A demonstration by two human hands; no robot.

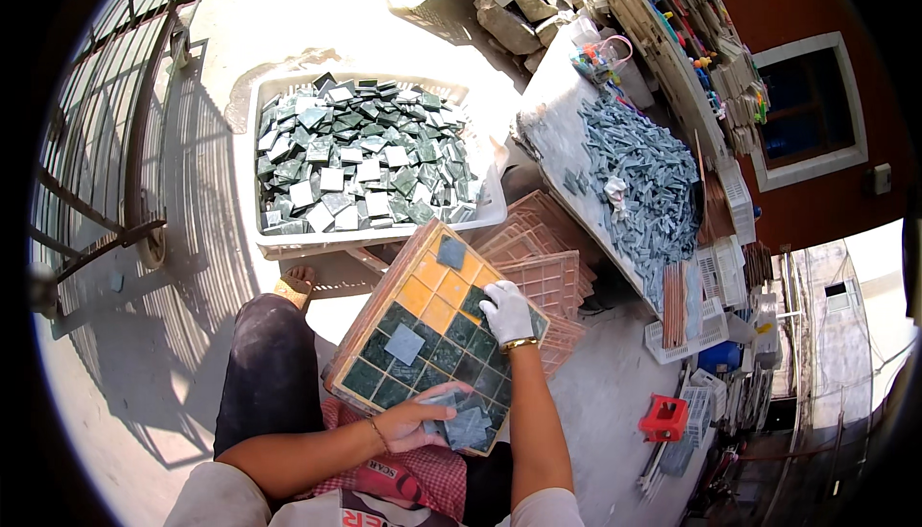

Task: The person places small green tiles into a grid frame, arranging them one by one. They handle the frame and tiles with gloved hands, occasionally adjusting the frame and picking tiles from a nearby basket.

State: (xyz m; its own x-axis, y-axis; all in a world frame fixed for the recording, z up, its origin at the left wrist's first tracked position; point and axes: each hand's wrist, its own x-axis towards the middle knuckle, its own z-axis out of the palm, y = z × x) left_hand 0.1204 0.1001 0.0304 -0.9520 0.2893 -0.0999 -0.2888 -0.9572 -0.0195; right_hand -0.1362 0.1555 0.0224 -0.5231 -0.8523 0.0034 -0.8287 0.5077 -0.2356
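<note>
A wooden grid tray [384, 299] rests tilted across my lap. Dark green square tiles [444, 354] fill most of its lower cells, while several upper cells show bare yellow [437, 314]. Two pale grey-green tiles lie loose on top, one near the upper corner [451, 252] and one toward the left [404, 344]. My bare left hand [418, 421] is closed round a few grey-green tiles [468, 428] above the tray's near corner. My right hand [507, 313], in a white glove, has its fingers bent together on a dark green tile [473, 304] at the tray's right side.
Ahead stands a white plastic crate [252, 181] heaped with square green tiles. Empty grid trays [538, 273] are stacked behind my tray. At right, a board [557, 133] carries a pile of narrow grey strips. A metal-barred cart [144, 143] stands left; a red crate [663, 419] sits right.
</note>
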